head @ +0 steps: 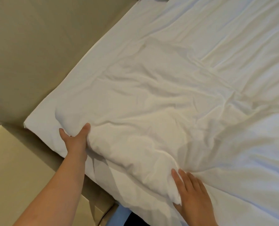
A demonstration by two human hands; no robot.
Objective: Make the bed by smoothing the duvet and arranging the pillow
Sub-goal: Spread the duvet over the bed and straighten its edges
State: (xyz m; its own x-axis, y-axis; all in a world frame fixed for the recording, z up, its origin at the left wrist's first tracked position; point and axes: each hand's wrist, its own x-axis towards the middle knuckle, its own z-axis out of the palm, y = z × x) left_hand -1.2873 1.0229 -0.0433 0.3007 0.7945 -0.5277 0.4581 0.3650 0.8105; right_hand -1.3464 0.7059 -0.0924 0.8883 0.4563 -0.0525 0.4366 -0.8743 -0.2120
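A white, wrinkled duvet (160, 98) covers the bed and fills most of the view. Its near-left corner is bunched into thick folds. My left hand (77, 139) grips that bunched edge near the bed's left side, thumb and fingers pinching the cloth. My right hand (191, 194) lies at the near edge with fingers spread, pressing on a gathered fold; its thumb is tucked under the cloth. A white sheet (44, 128) shows at the corner beneath the duvet. No pillow shows clearly; a white shape at the top edge is cut off.
A beige padded wall or headboard (42, 46) runs along the bed's left side. A pale box-like ledge (16, 160) stands at the lower left beside the bed. Blue cloth (114, 217) and something dark sit at the bottom edge.
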